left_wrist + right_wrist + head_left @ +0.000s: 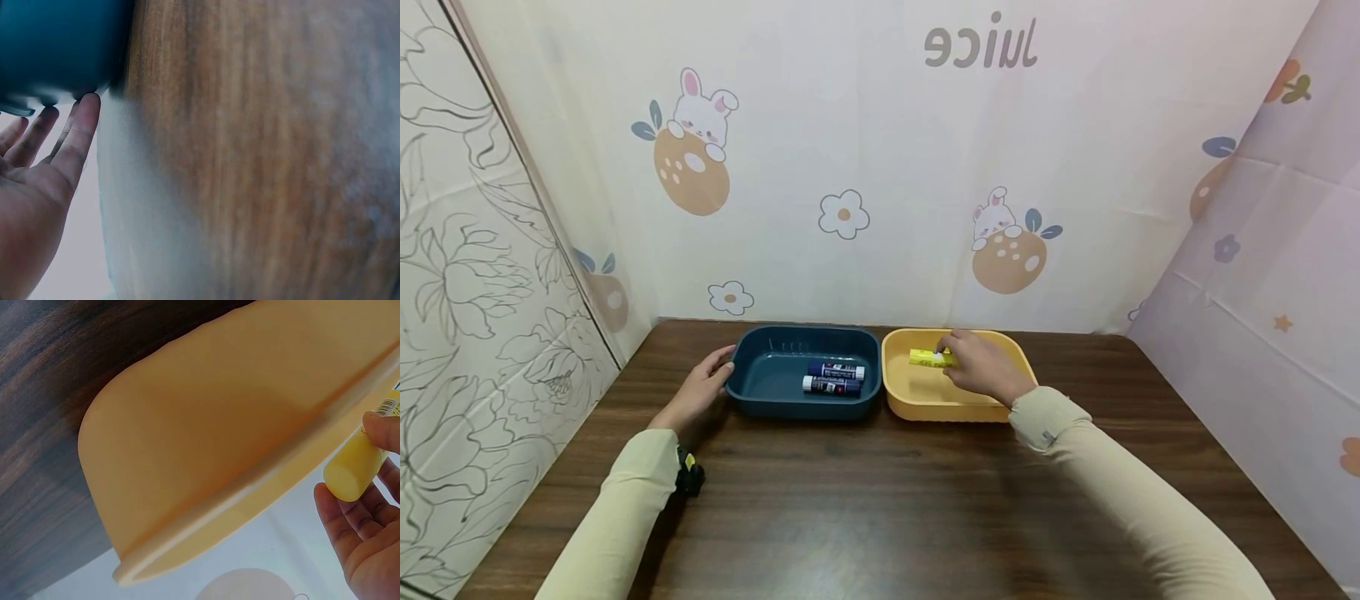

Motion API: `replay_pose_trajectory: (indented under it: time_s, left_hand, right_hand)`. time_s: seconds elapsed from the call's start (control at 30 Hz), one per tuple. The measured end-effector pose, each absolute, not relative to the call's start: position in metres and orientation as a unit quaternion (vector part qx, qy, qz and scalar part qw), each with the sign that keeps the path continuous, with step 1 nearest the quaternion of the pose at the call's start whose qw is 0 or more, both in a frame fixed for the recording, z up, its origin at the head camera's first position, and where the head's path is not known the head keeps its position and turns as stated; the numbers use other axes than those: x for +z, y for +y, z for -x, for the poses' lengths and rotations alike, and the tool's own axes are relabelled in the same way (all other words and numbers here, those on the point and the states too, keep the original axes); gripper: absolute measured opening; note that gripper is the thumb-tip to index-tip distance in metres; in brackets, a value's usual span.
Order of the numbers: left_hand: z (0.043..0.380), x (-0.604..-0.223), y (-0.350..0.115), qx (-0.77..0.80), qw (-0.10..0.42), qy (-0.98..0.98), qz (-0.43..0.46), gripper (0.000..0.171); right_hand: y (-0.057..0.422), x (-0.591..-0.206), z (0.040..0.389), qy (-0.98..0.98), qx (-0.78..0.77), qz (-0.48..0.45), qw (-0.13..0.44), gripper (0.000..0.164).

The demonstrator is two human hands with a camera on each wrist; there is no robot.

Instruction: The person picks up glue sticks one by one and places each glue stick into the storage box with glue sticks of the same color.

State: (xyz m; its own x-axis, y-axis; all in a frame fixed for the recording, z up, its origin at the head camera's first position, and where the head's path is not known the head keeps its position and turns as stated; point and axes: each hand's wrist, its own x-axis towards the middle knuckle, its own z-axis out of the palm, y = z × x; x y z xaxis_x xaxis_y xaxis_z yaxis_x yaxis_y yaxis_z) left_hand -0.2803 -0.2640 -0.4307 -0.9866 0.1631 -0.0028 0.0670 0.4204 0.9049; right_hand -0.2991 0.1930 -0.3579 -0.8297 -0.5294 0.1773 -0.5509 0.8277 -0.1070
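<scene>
My right hand (981, 364) pinches a yellow glue stick (928, 357) between thumb and fingers, over the yellow bin (951, 412). In the right wrist view, the thumb presses the printed side of the yellow glue stick (353, 467), near the bin's rim. My left hand (702, 385) touches the left end of a dark blue bin (801, 410). Its fingers (78, 134) are extended against the outer wall in the left wrist view. Inside the blue bin, towards its right side, lie two dark blue glue sticks with white caps, the rear one (835, 370) and the front one (831, 386).
Both bins stand side by side at the back of a dark wooden table (850, 508). A patterned cloth wall (910, 267) rises just behind them. Beside the left sleeve is a small black object (689, 475), apparently at the wrist.
</scene>
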Motion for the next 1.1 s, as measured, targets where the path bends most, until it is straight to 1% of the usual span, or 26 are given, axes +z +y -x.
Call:
replay_pose_trajectory:
  time_s: [0.67,1.1]
  left_hand:
    - [0.28,-0.433,-0.266,0.539,0.049,0.839,-0.056,0.055]
    - [0.281,-0.433,-0.265,0.543,0.04,0.837,-0.058,0.054]
  right_hand:
    - [0.176,-0.382,0.315,-0.959,0.073,-0.271,0.034,0.027]
    - [0.175,-0.391,0.32,-0.96,0.062,-0.273,0.018,0.026]
